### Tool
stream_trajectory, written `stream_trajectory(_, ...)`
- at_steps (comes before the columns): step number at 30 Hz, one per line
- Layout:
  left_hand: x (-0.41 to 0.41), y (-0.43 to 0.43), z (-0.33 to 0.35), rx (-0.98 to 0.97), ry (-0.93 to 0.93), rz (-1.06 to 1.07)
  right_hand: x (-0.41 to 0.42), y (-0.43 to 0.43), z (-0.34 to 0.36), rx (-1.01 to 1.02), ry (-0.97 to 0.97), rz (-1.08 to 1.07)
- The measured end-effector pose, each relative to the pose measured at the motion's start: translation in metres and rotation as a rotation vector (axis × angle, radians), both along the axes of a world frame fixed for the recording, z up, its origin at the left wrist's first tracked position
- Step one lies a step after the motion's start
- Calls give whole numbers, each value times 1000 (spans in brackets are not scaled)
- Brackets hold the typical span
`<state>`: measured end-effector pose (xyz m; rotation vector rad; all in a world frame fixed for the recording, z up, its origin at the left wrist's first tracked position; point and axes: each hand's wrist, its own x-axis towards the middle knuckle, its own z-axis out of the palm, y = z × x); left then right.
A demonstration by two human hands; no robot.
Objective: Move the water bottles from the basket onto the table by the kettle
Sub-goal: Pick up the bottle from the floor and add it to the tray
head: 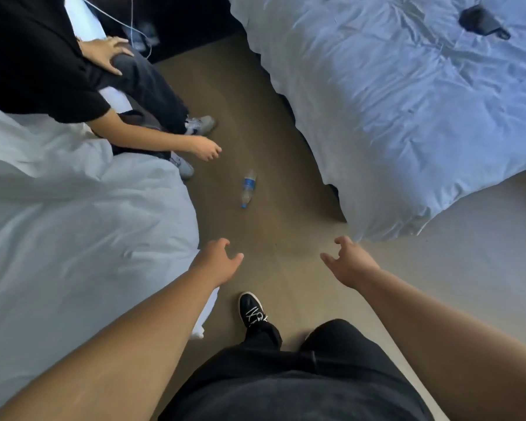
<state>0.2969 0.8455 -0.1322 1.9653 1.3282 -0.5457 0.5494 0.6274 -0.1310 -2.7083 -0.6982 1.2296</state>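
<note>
A single plastic water bottle (248, 188) with a blue label and blue cap lies on its side on the brown carpet (274, 117), in the aisle between two beds, cap end toward the camera.

The camera wearer's left hand (217, 262) and right hand (351, 262) reach forward over the aisle. Both are empty, with fingers loosely curled and thumbs spread, and both are well short of the bottle. Below them is the wearer's black shoe (251, 309) with white laces, planted on the carpet.

A second person (37, 56) in a black T-shirt and dark trousers sits on the edge of the left bed (73, 223). One arm stretches down so that its hand (207, 148) hangs near the bottle without touching it; the other hand (107, 54) rests on a knee. That person's pale sneakers (201, 124) sit on the carpet beside the bed.

The right bed (392, 101) carries a rumpled white duvet. Near its far corner lies a small black object (480, 21), possibly a pouch, though it is too small to identify. A thin white cable (134, 28) trails behind the seated person.
</note>
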Motion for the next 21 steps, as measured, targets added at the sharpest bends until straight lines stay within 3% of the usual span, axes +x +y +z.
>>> stream_trajectory(9, 71, 74, -26, -26, 51, 85, 60, 90, -23, -9, 69, 43)
stream_trajectory(21, 181, 134, -105, -77, 123, 242, 187, 182, -99, -97, 130, 305)
